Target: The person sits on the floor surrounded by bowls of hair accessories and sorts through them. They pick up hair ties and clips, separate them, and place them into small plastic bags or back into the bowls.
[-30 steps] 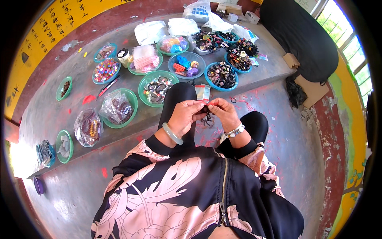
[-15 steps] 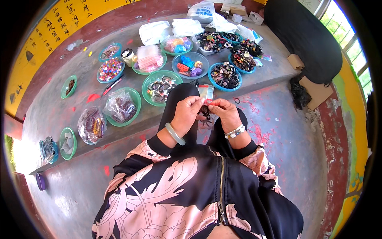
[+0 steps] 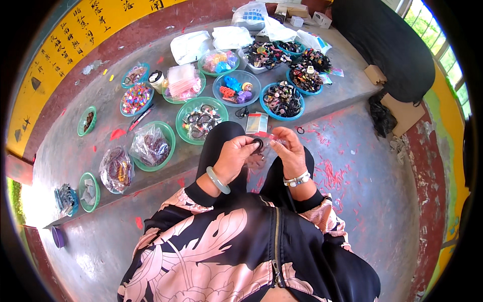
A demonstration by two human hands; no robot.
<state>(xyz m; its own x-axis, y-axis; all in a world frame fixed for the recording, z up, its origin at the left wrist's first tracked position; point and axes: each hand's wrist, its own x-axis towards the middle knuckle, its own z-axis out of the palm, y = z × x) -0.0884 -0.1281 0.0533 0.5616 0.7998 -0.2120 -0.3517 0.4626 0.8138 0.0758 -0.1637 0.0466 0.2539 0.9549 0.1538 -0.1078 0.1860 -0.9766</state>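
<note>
Above my knees, my left hand [image 3: 234, 157] is closed, thumb and fingers pinching a black hair tie [image 3: 258, 144]. My right hand [image 3: 289, 153] pinches a small clear plastic bag [image 3: 255, 161] with a red strip [image 3: 265, 135] along its top edge. The bag hangs between the hands, and dark shapes show through it, too blurred to name. Just beyond them, a card-backed clear packet [image 3: 257, 123] lies at the ledge's edge. Left of that stands a green bowl [image 3: 183, 132] of hair ties, mostly dark.
Across the raised ledge [image 3: 161, 113] stand a blue basin [image 3: 266, 112] of dark hair ties, bowls of colourful pieces, a stack of pink sleeves [image 3: 182, 79] and white bags [image 3: 191, 46]. Red strips [image 3: 329, 171] litter the floor at right. A purple cup [image 3: 58, 236] sits at lower left.
My hands have moved slightly apart and down. The black hair tie now shows at my left fingertips, and the card-backed packet beyond my hands is in fuller view.
</note>
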